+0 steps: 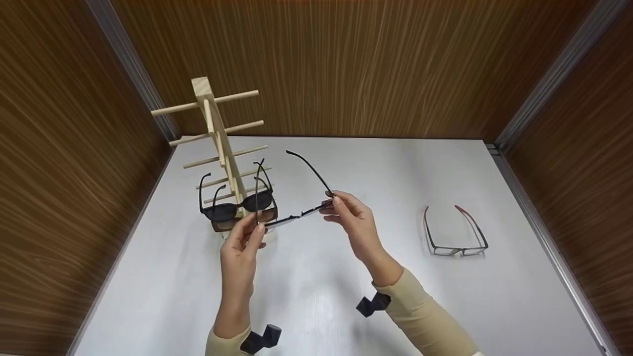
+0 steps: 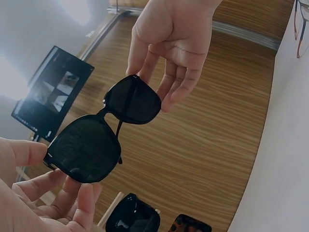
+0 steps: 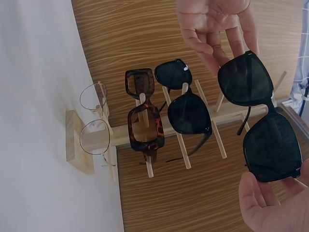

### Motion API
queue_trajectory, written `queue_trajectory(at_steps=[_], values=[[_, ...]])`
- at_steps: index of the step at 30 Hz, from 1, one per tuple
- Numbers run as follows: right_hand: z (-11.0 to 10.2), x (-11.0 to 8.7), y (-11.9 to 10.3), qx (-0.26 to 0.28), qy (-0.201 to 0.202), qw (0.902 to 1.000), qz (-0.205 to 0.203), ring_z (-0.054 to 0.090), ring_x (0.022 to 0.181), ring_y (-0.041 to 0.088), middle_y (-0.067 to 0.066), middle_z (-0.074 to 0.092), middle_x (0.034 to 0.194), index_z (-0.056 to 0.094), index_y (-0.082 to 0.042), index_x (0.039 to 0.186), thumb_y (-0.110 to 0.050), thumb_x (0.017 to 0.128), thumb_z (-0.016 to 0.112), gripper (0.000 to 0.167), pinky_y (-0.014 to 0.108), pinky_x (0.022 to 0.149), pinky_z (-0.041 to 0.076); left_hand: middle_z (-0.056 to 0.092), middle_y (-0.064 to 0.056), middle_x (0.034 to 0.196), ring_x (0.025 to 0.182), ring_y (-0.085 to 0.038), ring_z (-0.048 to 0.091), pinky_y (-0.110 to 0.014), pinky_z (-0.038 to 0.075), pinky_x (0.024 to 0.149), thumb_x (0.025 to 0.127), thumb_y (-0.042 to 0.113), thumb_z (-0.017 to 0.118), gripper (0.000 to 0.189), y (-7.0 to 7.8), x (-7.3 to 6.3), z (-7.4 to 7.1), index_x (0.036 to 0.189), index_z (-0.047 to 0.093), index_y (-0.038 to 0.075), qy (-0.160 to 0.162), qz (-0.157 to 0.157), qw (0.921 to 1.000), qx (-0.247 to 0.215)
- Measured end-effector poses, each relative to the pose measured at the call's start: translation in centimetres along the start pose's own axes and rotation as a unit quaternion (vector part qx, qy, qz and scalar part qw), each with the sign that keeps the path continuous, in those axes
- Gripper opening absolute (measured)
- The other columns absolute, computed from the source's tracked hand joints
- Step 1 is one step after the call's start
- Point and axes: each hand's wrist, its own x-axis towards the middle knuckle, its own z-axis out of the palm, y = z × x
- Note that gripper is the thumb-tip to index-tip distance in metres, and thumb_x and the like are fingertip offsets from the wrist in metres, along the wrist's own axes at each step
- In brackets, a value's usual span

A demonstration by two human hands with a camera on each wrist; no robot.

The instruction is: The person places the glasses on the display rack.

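Both hands hold one pair of black sunglasses (image 2: 87, 147) by its two ends, with the temples unfolded and pointing away from the person in the head view. The left hand (image 1: 241, 244) pinches the left hinge corner between thumb and fingers. At the opposite corner, the right hand (image 1: 357, 222) grips the frame the same way. Behind the left hand stands a wooden eyewear rack (image 1: 203, 89) with several crossbars. It carries another pair of black sunglasses (image 3: 189, 113), tortoiseshell sunglasses (image 3: 153, 143) below those, and thin wire-rimmed glasses (image 3: 94, 137) lowest, near the base.
On the right of the white table (image 1: 316, 282) lie eyeglasses (image 1: 447, 251) with dark frames and reddish temple tips, unfolded. Wood-grain panels (image 1: 346, 69) close in the back and both sides. A screen (image 2: 54, 92) shows in the left wrist view.
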Motion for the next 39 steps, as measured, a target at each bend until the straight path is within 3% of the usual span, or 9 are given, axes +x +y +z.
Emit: queue_trajectory(at_steps=[4, 9, 14, 19, 26, 33, 39], values=[[0.6, 0.2, 0.0, -0.003, -0.007, 1.0, 0.002, 0.061, 0.095, 0.032, 0.024, 0.06, 0.105, 0.06, -0.003, 0.114, -0.015, 0.097, 0.052, 0.024, 0.047, 0.085, 0.048, 0.058, -0.014, 0.11, 0.089, -0.018, 0.057, -0.025, 0.048, 0.071, 0.093, 0.007, 0.057, 0.034, 0.2, 0.0, -0.5, 0.124, 0.053, -0.005, 0.007, 0.006, 1.0, -0.001], [1.3, 0.4, -0.1, -0.002, -0.012, 0.9999, 0.003, 0.062, 0.094, 0.031, 0.021, 0.062, 0.103, 0.059, 0.001, 0.115, -0.014, 0.097, 0.051, 0.025, 0.045, 0.084, 0.049, 0.06, -0.008, 0.112, 0.091, -0.022, 0.057, -0.025, 0.048, 0.071, 0.092, 0.006, 0.057, 0.035, 0.5, 0.0, -1.0, 0.125, 0.052, -0.006, 0.017, 0.01, 0.9998, -0.009], [2.1, 0.8, -0.1, -0.007, -0.021, 0.9998, 0.001, 0.061, 0.094, 0.032, 0.02, 0.062, 0.103, 0.054, 0.01, 0.118, -0.014, 0.097, 0.051, 0.032, 0.043, 0.083, 0.05, 0.059, -0.016, 0.106, 0.086, -0.018, 0.058, -0.026, 0.049, 0.071, 0.093, 0.006, 0.056, 0.033, 0.8, 0.0, -1.6, 0.124, 0.053, -0.005, 0.028, 0.015, 0.9994, -0.012], [3.0, 1.2, -0.2, -0.014, -0.027, 0.9995, 0.008, 0.061, 0.095, 0.035, 0.013, 0.064, 0.1, 0.056, 0.007, 0.117, -0.013, 0.097, 0.051, 0.03, 0.043, 0.084, 0.05, 0.057, -0.023, 0.107, 0.084, -0.016, 0.059, -0.028, 0.05, 0.07, 0.093, 0.007, 0.056, 0.032, 1.0, 0.1, -2.2, 0.123, 0.054, -0.005, 0.043, 0.023, 0.9987, -0.015], [4.0, 2.0, -0.2, -0.03, -0.03, 0.999, 0.013, 0.062, 0.093, 0.033, 0.011, 0.065, 0.098, 0.055, 0.008, 0.119, -0.012, 0.097, 0.05, 0.03, 0.044, 0.083, 0.05, 0.06, -0.009, 0.111, 0.088, -0.018, 0.058, -0.028, 0.05, 0.071, 0.093, 0.01, 0.056, 0.032, 1.4, 0.3, -3.0, 0.123, 0.056, -0.001, 0.058, 0.027, 0.998, -0.004], [5.1, 2.8, -0.3, -0.037, -0.037, 0.9985, 0.015, 0.062, 0.093, 0.032, 0.012, 0.064, 0.098, 0.056, 0.007, 0.119, -0.013, 0.096, 0.051, 0.03, 0.042, 0.083, 0.05, 0.058, -0.019, 0.111, 0.089, -0.023, 0.058, -0.028, 0.05, 0.07, 0.094, 0.009, 0.055, 0.031, 1.7, 0.6, -3.6, 0.123, 0.056, -0.002, 0.077, 0.036, 0.9963, -0.016], [6.1, 3.4, -0.2, -0.035, -0.044, 0.9982, 0.023, 0.063, 0.093, 0.029, 0.013, 0.064, 0.099, 0.055, 0.007, 0.12, -0.013, 0.096, 0.051, 0.031, 0.04, 0.082, 0.051, 0.057, -0.02, 0.112, 0.087, -0.021, 0.058, -0.027, 0.049, 0.069, 0.094, 0.012, 0.055, 0.031, 2.0, 0.8, -4.3, 0.122, 0.056, -0.002, 0.09, 0.046, 0.9948, -0.008]])
